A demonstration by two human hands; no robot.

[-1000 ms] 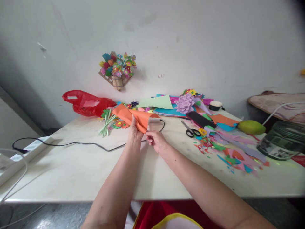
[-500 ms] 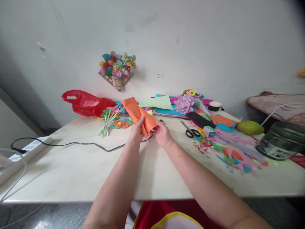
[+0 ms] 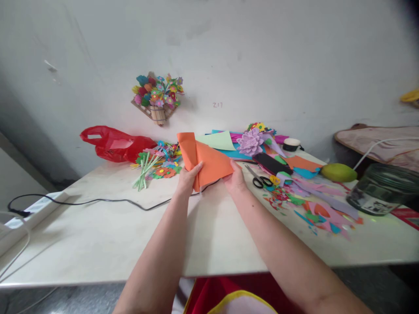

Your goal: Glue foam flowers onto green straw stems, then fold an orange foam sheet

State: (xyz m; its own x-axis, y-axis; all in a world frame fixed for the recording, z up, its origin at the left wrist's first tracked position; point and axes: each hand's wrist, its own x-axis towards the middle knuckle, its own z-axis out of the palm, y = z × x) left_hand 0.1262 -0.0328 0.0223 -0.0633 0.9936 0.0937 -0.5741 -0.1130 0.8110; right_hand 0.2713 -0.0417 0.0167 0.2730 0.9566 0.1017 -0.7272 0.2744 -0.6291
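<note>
An orange foam sheet point(image 3: 212, 163) is held up over the table, its left part folded over in a flap and its right part spread flat. My left hand point(image 3: 190, 178) pinches the folded side near the bottom, thumb on the front. At the lower right corner, my right hand point(image 3: 235, 178) grips the sheet's edge, with most of its fingers behind it. Beyond the sheet lie a pale green sheet point(image 3: 218, 140) and a purple foam flower point(image 3: 250, 141). Black-handled scissors point(image 3: 260, 179) rest just right of my right hand.
Foam scraps point(image 3: 322, 213) cover the right side, near a glass jar point(image 3: 376, 196) and a green mango-like fruit point(image 3: 338, 172). Pale green stems point(image 3: 144, 170) and a red plastic bag point(image 3: 114, 146) lie left. A black cable point(image 3: 114, 200) runs from a power strip point(image 3: 39, 213) across the white table point(image 3: 108, 244).
My right hand has moved rightward and drawn the orange sheet's right side out, so the rolled part now spreads flatter. My left hand keeps its hold. The view has shifted slightly.
</note>
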